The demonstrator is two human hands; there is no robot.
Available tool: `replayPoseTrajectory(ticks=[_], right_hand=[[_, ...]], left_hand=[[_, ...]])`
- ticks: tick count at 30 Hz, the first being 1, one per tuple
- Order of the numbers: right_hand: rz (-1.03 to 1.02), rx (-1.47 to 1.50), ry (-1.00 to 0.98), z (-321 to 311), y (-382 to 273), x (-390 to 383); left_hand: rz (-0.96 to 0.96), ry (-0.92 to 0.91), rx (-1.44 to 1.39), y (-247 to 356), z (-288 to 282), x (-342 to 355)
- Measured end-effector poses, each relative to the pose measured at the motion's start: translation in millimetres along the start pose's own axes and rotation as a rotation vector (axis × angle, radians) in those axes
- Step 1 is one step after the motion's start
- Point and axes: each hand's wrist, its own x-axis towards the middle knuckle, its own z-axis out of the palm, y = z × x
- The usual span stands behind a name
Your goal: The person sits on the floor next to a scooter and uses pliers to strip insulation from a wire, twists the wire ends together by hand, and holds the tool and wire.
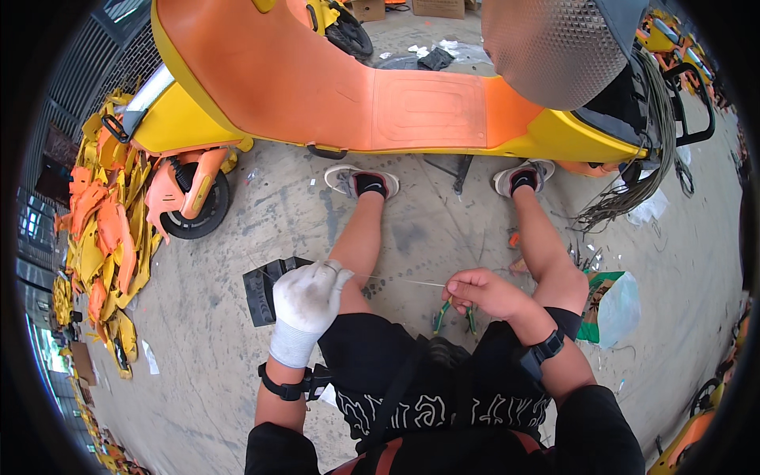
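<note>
Pinching a thin wire (396, 280): left hand (307, 297), in a white glove, fingers closed on one end; right hand (484, 291), bare, fingers closed on the other, the wire taut between them. Pliers (453, 317), green-handled, just below the right fingers. Black panel (261, 289) just left of the glove. Scooter (380, 95), orange and yellow, beyond both hands on the concrete floor (198, 380).

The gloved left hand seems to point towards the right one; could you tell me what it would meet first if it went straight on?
Probably the bare right hand: the left hand points along the thin wire stretched between them, with only the knee below, though depth is unclear.
</note>
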Motion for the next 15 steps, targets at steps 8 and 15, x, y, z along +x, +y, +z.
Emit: replayPoseTrajectory(ticks=[8, 15], right_hand=[[0.001, -0.206, 0.048, -64.5, 62.6, 0.4], [0.045, -0.184, -0.009, -76.8, 76.0, 4.3]], left_hand=[[-0.248, -0.058, 0.165, -35.9, -24.3, -25.4], [-0.334, -0.054, 0.213, -56.9, -48.0, -40.9]])
